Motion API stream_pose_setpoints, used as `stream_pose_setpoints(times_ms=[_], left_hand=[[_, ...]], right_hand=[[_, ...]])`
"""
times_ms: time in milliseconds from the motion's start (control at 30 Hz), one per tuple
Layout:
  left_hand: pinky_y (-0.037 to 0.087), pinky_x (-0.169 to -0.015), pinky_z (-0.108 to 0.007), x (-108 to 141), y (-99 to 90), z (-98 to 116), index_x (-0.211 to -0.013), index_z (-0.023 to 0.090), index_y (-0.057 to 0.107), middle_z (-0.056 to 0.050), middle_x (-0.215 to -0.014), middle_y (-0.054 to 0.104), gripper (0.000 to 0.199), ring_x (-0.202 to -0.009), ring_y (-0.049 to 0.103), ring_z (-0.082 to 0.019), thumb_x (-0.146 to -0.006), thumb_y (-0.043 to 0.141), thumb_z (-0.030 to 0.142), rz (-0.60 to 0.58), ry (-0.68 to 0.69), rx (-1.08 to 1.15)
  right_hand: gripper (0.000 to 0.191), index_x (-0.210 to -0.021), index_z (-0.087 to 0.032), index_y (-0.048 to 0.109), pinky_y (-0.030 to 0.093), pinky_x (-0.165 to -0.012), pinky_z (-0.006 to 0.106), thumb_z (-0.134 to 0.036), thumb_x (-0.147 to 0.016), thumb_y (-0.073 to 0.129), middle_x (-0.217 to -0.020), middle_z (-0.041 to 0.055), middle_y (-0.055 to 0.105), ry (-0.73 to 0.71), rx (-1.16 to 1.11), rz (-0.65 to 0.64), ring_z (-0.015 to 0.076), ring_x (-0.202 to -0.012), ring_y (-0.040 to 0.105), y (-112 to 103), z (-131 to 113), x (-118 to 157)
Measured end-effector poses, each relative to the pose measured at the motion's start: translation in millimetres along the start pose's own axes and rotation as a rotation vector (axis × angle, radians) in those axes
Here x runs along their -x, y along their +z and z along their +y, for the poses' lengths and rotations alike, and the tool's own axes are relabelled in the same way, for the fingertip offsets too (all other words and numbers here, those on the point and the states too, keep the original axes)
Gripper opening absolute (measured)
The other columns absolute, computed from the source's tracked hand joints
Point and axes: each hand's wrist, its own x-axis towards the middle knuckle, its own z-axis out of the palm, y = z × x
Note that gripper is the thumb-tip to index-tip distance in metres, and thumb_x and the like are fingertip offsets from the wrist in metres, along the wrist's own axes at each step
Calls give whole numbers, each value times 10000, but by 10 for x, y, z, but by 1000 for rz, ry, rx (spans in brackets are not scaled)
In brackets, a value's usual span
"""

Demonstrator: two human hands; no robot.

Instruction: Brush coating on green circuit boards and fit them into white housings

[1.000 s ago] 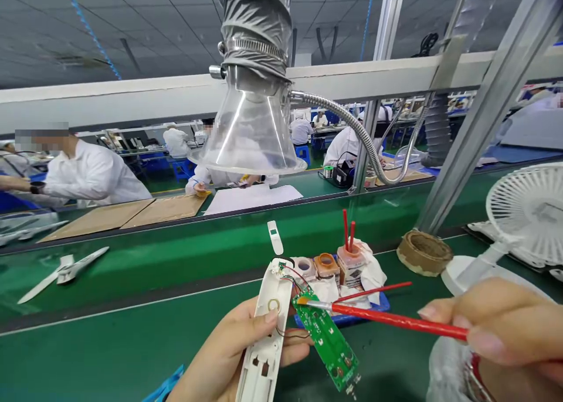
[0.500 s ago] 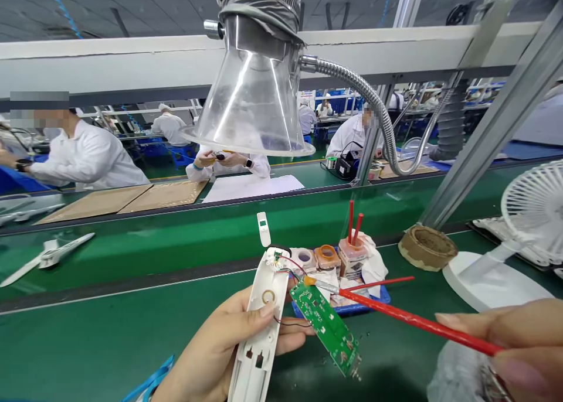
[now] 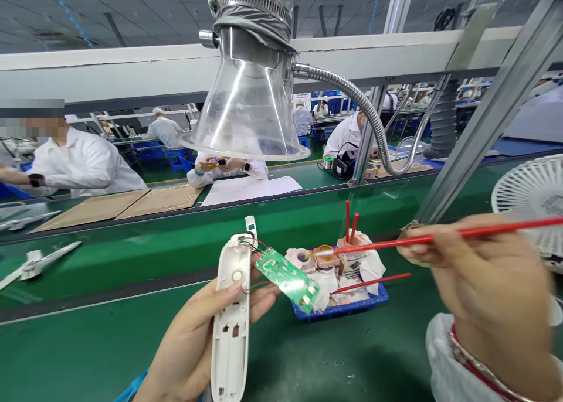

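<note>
left hand [image 3: 197, 326] lies low at centre, palm turned up, fingers curled, thumb [image 3: 220, 292] laid across in a closed grip. right hand [image 3: 488, 273] is raised at right and blurred, fingertips [image 3: 411, 247] pinched together, wrist [image 3: 492, 346] angled up from the lower right edge.

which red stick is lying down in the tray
The thin red stick lying across the blue tray, not the two upright in the pot or the brush in the right hand.
</note>
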Motion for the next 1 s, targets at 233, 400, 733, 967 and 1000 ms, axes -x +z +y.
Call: stream_pose_setpoints(times_ms=[233, 400, 733, 967, 1000], left_hand=[[567, -819, -417, -10, 47, 44, -1219, 91, 512, -134, -962, 714, 432, -956, 649, -310, -788, 522, 61, 90, 31, 90], [539, -871, -419, -35, 74, -58, -990, 63, 622, -131, -844, 724, 234, -930, 661, -303, -765, 560, 50, -9, -43, 64], [553, -836, -337, -111, 105, -201, -970, 105, 642, -96, -872, 713, 206, -882, 676, -242, -764, 639, 107, -134, -70, -155], [526, -796, -330, -131, 100, -318, -1366, 233, 380, -34, -872, 691, 604, -799, 649, -181, -814, 623, 257, -245, 11, -243], [517, -788, -329, -137, 99, -340, -1404, 255, 304, -41, -921, 689, 669, -804, 646, -184, -815, 621, 260, -271, 18, -250]], right_hand=[[393, -756, -115, 556, 602, -649, 281, -352, -597, 826, -712, 78, 666, 667, -130, -108, 183, -663, 671, 116, 898, 427], [376, -767, -162, 529, 539, -897, 283, -332, -607, 823, -832, 54, 673, 752, -206, -26, 215, -976, 633, -16, 1104, 558], [239, -805, -101, 550, 595, -653, 240, -246, -746, 732, -797, 140, 686, 895, -11, -96, 196, -723, 682, -300, 938, 379], [331, -659, -121, 516, 439, -338, 120, -381, -785, 678, -526, 52, 605, 944, 27, -282, 85, -383, 543, -265, 904, 383], [352, -676, -118, 523, 430, -326, 130, -422, -790, 660, -531, 50, 602, 950, 4, -332, 90, -379, 537, -200, 868, 421]])
